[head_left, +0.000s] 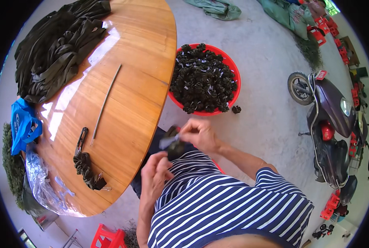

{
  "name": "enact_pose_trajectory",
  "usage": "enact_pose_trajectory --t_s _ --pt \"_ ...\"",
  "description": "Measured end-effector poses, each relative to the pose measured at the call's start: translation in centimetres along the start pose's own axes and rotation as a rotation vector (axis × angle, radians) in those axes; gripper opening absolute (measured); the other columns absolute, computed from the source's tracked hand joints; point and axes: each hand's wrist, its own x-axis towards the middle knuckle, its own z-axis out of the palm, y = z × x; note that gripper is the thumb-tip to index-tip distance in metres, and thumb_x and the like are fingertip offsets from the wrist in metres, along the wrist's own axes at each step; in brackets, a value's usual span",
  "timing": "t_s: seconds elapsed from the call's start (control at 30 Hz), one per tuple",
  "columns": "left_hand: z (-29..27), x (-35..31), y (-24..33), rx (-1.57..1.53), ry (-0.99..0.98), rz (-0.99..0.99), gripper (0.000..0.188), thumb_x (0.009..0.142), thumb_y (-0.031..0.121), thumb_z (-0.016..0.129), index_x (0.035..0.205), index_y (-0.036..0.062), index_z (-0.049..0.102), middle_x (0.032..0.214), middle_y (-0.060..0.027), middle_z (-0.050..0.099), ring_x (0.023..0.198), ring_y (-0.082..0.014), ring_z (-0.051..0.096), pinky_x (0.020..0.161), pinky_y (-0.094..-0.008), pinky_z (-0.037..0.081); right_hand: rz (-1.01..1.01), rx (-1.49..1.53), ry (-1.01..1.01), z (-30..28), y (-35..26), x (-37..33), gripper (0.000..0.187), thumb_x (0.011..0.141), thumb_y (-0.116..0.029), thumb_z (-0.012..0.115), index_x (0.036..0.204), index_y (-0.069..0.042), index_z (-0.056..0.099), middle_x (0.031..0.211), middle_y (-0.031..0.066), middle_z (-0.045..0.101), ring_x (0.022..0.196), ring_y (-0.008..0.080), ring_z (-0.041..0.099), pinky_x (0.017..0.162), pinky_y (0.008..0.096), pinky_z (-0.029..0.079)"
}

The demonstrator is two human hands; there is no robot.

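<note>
Dark fabric piece [174, 142] pinched between both hands [180, 155], near the red basin [234, 70].

Bright daylight, tabletop [122, 62] glare, fisheye-bent dark edges

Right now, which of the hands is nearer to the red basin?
Right. The right hand sits just below the red basin; the left hand is lower, farther from it.
</note>
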Motion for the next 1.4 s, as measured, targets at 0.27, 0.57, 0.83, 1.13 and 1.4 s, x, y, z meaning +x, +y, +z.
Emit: enact_pose_trajectory --t_s 0.27,0.57,0.83,1.13,1.4 --pt "-1.3 -1.1 -4.8 0.096 -0.04 -0.054 0.029 0.088 0.019 0.049 0.106 -0.0032 0.055 0.08 -0.0089 0.059 0.071 -0.0128 0.055 0.065 -0.025 0.045 -0.209 -0.966 0.509 -19.4 15.7 10.2 0.014 0.073 -0.014 0.053 0.078 -0.005 0.062 0.079 0.0126 0.06 0.072 0.0278 0.059 0.063 0.0369 0.045" --pt "-4.4 -10.1 -3.3 0.029 0.93 0.357 0.015 0.078 -0.002 0.06 0.093 -0.0022 0.06 0.075 -0.0087 0.061 0.064 -0.0126 0.057 0.06 -0.0242 0.047 -0.397 -0.404 0.475 -10.5 2.3 15.0 0.022 0.082 -0.017 0.062 0.097 0.0 0.06 0.083 0.0043 0.061 0.073 0.0102 0.057 0.067 0.0237 0.047" --pt "-11.5 -8.2 -3.1 0.963 1.061 0.746 0.024 0.067 -0.006 0.066 0.089 0.0036 0.064 0.076 -0.0093 0.06 0.062 -0.0206 0.056 0.055 -0.0283 0.045 -0.984 -0.546 -0.46 14.6 -8.5 3.0 0.03 0.069 -0.013 0.069 0.097 -0.007 0.059 0.083 0.0064 0.059 0.074 0.0227 0.056 0.065 0.0319 0.044" --pt "-15.4 -7.2 -4.0 0.726 1.017 0.784 0.024 0.071 -0.005 0.063 0.094 0.002 0.061 0.082 -0.011 0.058 0.068 -0.0226 0.057 0.056 -0.0288 0.046 -0.81 -0.788 -0.593 20.1 -6.4 3.9 0.071 0.066 -0.034 0.072 0.125 -0.008 0.041 0.109 0.01 0.051 0.103 0.0261 0.046 0.09 0.0399 0.032" --pt "-15.9 -7.9 -3.8 0.687 1.024 0.451 0.024 0.068 0.008 0.068 0.091 0.0051 0.063 0.095 -0.0085 0.058 0.097 -0.0266 0.05 0.086 -0.0418 0.036 -0.778 -0.961 -0.503 20.9 -6.7 2.8 0.085 0.06 -0.039 0.075 0.129 -0.011 0.037 0.115 0.0089 0.047 0.107 0.0234 0.044 0.093 0.0473 0.026"
